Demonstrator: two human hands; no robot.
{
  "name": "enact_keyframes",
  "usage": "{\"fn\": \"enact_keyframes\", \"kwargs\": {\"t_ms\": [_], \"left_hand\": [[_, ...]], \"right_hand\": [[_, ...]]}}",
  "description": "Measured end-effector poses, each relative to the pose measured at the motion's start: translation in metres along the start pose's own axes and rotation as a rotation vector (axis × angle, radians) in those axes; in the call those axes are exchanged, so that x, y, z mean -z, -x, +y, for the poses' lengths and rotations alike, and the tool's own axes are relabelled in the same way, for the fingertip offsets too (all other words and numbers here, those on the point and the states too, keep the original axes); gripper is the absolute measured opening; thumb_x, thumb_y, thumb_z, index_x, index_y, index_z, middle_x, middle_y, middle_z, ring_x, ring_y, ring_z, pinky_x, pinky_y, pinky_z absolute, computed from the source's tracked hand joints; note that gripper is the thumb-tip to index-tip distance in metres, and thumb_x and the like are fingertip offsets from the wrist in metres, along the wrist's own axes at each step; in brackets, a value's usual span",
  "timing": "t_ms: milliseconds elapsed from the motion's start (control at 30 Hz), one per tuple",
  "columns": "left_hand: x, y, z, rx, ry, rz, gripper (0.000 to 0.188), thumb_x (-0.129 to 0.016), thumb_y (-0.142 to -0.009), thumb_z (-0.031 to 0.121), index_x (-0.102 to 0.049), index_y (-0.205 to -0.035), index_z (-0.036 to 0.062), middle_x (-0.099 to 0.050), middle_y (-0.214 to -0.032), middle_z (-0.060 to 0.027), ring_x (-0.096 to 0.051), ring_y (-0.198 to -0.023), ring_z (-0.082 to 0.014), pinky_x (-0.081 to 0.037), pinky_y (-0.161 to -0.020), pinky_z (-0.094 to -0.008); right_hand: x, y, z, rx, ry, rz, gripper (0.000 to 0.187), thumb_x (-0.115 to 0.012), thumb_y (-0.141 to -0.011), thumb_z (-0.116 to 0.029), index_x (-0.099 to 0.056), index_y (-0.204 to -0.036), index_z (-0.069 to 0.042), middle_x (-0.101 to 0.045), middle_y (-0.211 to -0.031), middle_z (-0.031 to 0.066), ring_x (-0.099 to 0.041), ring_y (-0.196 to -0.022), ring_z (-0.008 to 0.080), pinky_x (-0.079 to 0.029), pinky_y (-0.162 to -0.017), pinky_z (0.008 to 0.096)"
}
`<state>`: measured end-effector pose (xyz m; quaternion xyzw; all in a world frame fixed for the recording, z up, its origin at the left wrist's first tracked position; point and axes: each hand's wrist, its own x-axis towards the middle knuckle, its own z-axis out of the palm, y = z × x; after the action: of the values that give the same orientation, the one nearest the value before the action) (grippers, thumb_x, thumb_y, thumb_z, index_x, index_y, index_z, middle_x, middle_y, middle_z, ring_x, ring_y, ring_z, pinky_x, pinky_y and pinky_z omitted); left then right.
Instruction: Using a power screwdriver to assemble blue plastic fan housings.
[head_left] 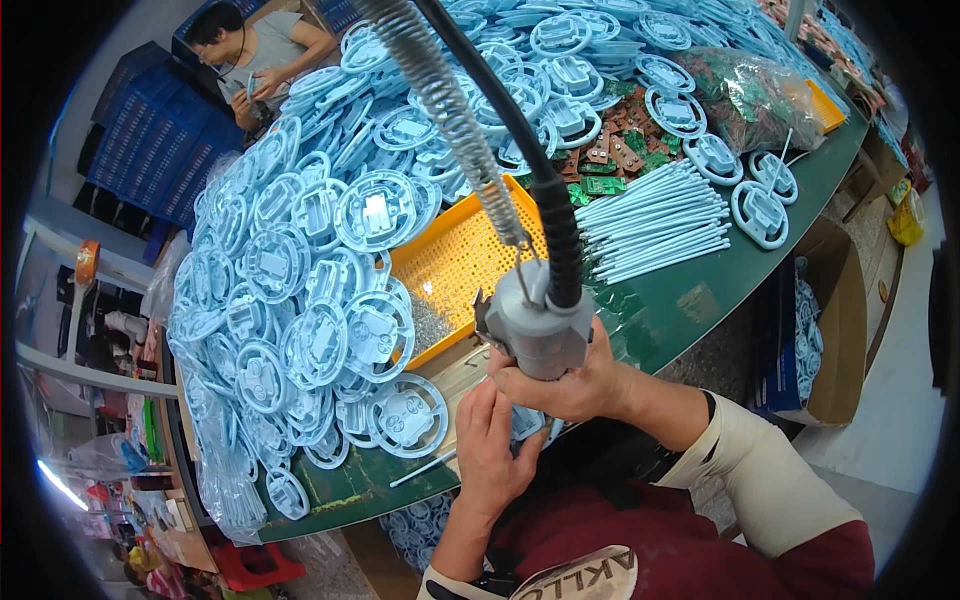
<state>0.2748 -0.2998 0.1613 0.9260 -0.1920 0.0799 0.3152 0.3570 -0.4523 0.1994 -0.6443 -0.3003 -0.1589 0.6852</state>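
Observation:
My right hand grips a grey powered screwdriver that hangs on a black cable and a coiled spring line; its tip points down toward the table edge. Just below it my left hand holds a light blue round plastic part, mostly hidden by my fingers and the tool. A similar blue disc lies to the left of my left hand.
A large heap of blue round plastic parts covers the green table. A yellow tray holds small screws. Pale blue rods, green circuit boards, a cardboard box. Another person works at the far side.

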Motion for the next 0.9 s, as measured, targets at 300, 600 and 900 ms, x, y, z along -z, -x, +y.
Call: {"fn": "enact_keyframes", "kwargs": {"t_ms": [300, 600, 900], "left_hand": [[0.004, -0.003, 0.004, 0.028, -0.010, -0.037, 0.063, -0.074, -0.065, 0.013, -0.049, -0.121, -0.0024, -0.047, -0.121, -0.0189, -0.045, -0.111, -0.0377, -0.036, -0.095, -0.0461], [0.001, -0.003, 0.003, -0.014, -0.040, -0.008, 0.062, -0.074, -0.065, 0.013, -0.050, -0.120, -0.0019, -0.048, -0.121, -0.0189, -0.046, -0.111, -0.0379, -0.036, -0.095, -0.0458], [0.006, 0.000, 0.000, -0.009, -0.052, -0.005, 0.064, -0.074, -0.064, 0.013, -0.049, -0.121, -0.0019, -0.048, -0.122, -0.0205, -0.045, -0.112, -0.0392, -0.036, -0.096, -0.0461]], "right_hand": [[-0.001, -0.003, 0.002, 0.028, 0.081, -0.022, 0.022, -0.069, -0.067, -0.011, -0.059, -0.083, 0.000, -0.060, -0.068, 0.0071, -0.058, -0.057, 0.0130, -0.047, -0.055, 0.0271], [0.001, -0.004, 0.000, 0.049, -0.055, -0.041, 0.025, -0.070, -0.067, -0.011, -0.059, -0.086, 0.000, -0.061, -0.071, 0.0078, -0.060, -0.059, 0.0144, -0.048, -0.056, 0.0273], [0.006, 0.006, -0.001, -0.148, -0.060, -0.146, 0.033, -0.073, -0.069, -0.017, -0.061, -0.096, -0.002, -0.062, -0.078, 0.0064, -0.059, -0.065, 0.0128, -0.048, -0.060, 0.0272]]}}
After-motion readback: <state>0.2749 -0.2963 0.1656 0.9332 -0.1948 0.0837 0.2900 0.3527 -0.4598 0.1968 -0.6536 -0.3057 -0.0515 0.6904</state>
